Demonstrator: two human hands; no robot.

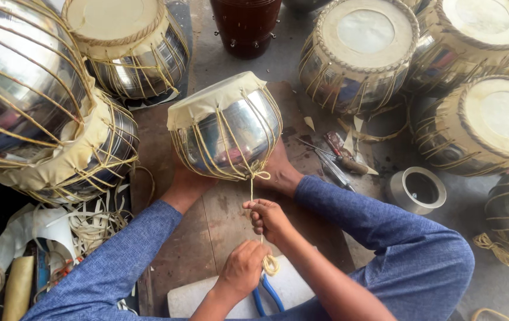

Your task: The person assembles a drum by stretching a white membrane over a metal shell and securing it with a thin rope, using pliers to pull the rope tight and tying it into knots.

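On the board, both hands pull the strap (253,190) from the metal drum (228,128).

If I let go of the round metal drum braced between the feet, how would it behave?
The metal drum would probably roll: its polished bowl is rounded and lies tilted on the wooden board. The shiny shell looks slippery, though the lacing gives some grip. The taut strap in the right hand and left hand may restrain it.

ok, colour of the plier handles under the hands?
Blue, on the plier handles below the left hand; head view.
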